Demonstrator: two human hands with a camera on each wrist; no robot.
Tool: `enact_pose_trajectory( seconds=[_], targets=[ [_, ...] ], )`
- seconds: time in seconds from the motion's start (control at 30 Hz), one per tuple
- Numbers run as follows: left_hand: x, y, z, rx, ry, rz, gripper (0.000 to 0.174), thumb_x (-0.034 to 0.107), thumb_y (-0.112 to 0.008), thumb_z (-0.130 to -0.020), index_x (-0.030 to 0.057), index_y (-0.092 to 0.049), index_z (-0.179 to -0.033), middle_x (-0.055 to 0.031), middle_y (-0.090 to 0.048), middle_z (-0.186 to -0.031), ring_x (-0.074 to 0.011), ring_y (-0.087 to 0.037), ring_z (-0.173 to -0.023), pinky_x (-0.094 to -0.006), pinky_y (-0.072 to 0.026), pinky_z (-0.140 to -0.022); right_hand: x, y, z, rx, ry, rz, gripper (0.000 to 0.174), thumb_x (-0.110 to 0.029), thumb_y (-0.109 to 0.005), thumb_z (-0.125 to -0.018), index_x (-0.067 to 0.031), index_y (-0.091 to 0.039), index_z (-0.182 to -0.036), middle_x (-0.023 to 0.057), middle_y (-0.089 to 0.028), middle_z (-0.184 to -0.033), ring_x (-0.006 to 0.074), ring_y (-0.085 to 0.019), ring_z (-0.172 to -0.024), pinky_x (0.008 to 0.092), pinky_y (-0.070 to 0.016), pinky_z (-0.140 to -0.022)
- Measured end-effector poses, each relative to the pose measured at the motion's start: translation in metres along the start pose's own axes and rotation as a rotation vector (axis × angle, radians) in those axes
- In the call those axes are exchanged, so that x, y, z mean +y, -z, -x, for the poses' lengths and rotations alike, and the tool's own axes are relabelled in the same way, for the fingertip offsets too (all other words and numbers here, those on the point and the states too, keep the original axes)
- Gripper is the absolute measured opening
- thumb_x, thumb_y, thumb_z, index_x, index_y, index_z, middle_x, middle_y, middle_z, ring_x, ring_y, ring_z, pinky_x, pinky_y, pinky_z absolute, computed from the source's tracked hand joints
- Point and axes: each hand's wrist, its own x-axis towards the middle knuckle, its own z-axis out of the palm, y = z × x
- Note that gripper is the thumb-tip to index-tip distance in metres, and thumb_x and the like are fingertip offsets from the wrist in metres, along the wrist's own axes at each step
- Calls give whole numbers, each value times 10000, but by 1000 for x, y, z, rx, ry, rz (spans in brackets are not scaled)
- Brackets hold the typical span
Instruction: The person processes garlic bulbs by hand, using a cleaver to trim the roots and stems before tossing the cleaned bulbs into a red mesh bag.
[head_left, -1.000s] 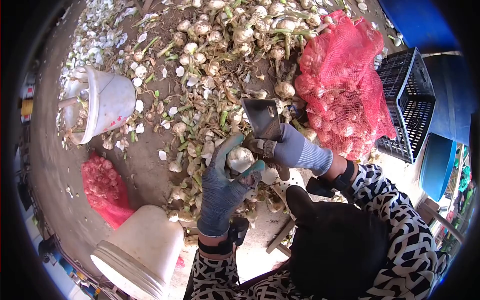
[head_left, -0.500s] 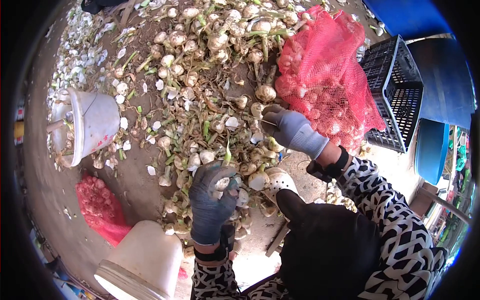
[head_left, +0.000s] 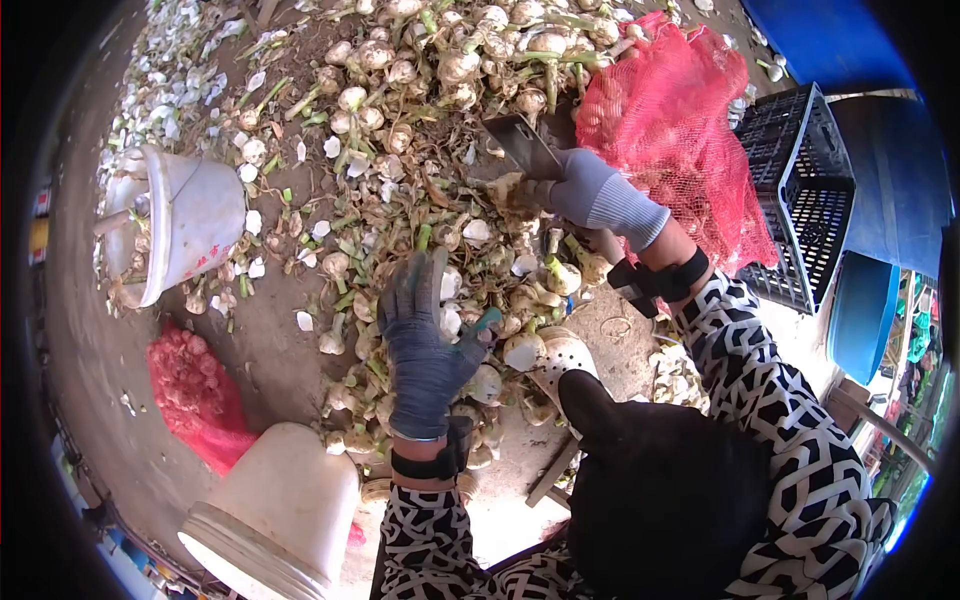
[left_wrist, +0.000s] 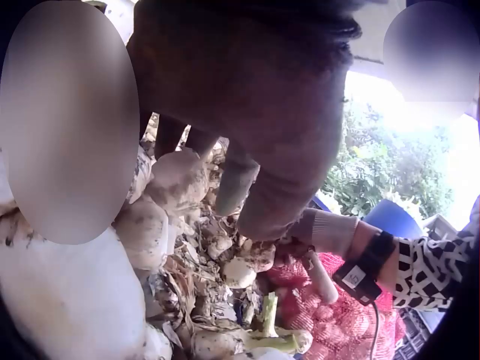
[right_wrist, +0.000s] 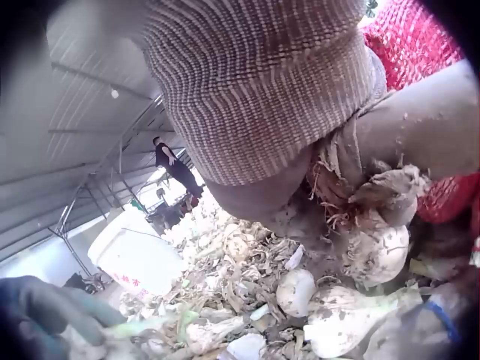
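Gripping cleaver (head_left: 524,148) in right hand (head_left: 592,193), blade toward ten o'clock, likely for clearance. Spreading left hand (head_left: 420,355), empty, over garlic bulbs (head_left: 451,283).

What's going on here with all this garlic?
A gloved person is working at a heap of garlic on the ground. The right hand grips a flat-bladed tool, while the left hand, its fingers spread, is down at the bulbs. A red net bag of garlic sits beside the heap.
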Motion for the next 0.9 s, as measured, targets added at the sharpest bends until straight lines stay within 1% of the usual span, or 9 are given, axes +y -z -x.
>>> enact_pose_trajectory(
  seconds=[0.03,0.1,0.17,0.23,0.3,0.43,0.5,0.83,0.9],
  targets=[
    [6,-2,-4,6,-1,-7,682,271,-743,-765,66,-494,-1366,-176,-448,-1406,-326,-486,-1248,-420,-384,-1050,-6,1,12,-94,-16,-411,241,-229,-629,-925,-21,-701,-1022,90,-709,-885,148,-670,-802,318,-538,-731],
    [19,-7,-10,47,194,904,757,247,-792,-777,11,-420,-1393,-172,-466,-1382,-253,-488,-1255,-445,-384,-1079,-13,-8,39,-306,187,-884,186,-140,-693,-903,-18,-680,-1043,37,-690,-888,118,-635,-758,283,-527,-701],
    [26,-1,-12,-4,264,1069,732,167,-818,-768,-7,-433,-1366,-153,-552,-1282,-218,-558,-1173,-395,-484,-996,-21,-18,54,-352,322,-1055,239,-189,-703,-904,-4,-661,-1049,50,-683,-973,141,-653,-904,293,-533,-754],
    [32,12,0,-77,362,1179,701,116,-806,-769,-5,-435,-1351,-123,-619,-1177,-211,-636,-1044,-337,-543,-900,-30,-6,67,-397,239,-853,225,-153,-708,-886,2,-653,-1040,89,-686,-977,183,-670,-941,307,-533,-753],
    [26,14,12,-77,377,1151,709,102,-814,-752,5,-430,-1340,-113,-630,-1154,-196,-646,-1021,-325,-548,-889,-38,-3,84,-15,783,-105,226,-144,-721,-840,-37,-652,-1027,111,-685,-1012,245,-700,-843,326,-539,-722],
    [35,26,9,-135,296,915,771,85,-846,-701,16,-417,-1337,-106,-615,-1162,-203,-632,-1042,-329,-542,-904,-55,-18,103,187,693,511,208,-259,-668,-812,-133,-619,-969,57,-663,-961,288,-677,-725,416,-517,-539],
    [51,33,1,49,302,929,768,119,-864,-689,18,-434,-1317,-115,-600,-1153,-206,-614,-1049,-334,-528,-921,-58,-24,101,144,665,552,229,-244,-656,-789,-110,-615,-969,96,-651,-916,306,-681,-759,435,-526,-574],
    [25,7,21,33,333,724,732,149,-874,-685,6,-461,-1271,-115,-600,-1133,-220,-618,-1008,-348,-521,-897,-48,-58,80,50,526,405,214,-216,-604,-806,-82,-608,-973,162,-655,-887,354,-681,-814,465,-538,-642],
    [27,2,27,125,464,1248,709,213,-854,-712,-8,-468,-1265,-132,-617,-1121,-237,-627,-998,-354,-519,-886,-26,-73,57,116,439,428,203,-206,-600,-816,-89,-614,-982,159,-665,-872,350,-684,-804,464,-536,-640]
  ],
)
